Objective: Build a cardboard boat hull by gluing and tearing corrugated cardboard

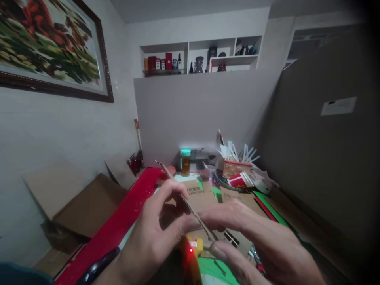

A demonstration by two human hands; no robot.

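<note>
A thin strip of brown corrugated cardboard (pixel 168 172) is held edge-on, slanting from upper left to lower right. My left hand (pixel 157 221) pinches its middle between thumb and fingers. At its lower right end, my right hand (pixel 252 233) has its fingers along the far side and its thumb on the near side. Below the hands is a yellow-orange tool (pixel 194 253) with a glowing red light, partly hidden by my left hand. Green sheet material (pixel 216 269) lies beside the tool.
Flat cardboard (pixel 202 198) covers part of the table, with a red surface (pixel 118 221) along the left. Further back stand a teal-lidded bottle (pixel 185 163), a box of white strips (pixel 233 168) and a tipped red-and-white cup stack (pixel 240 180). An open carton (pixel 89 206) sits left.
</note>
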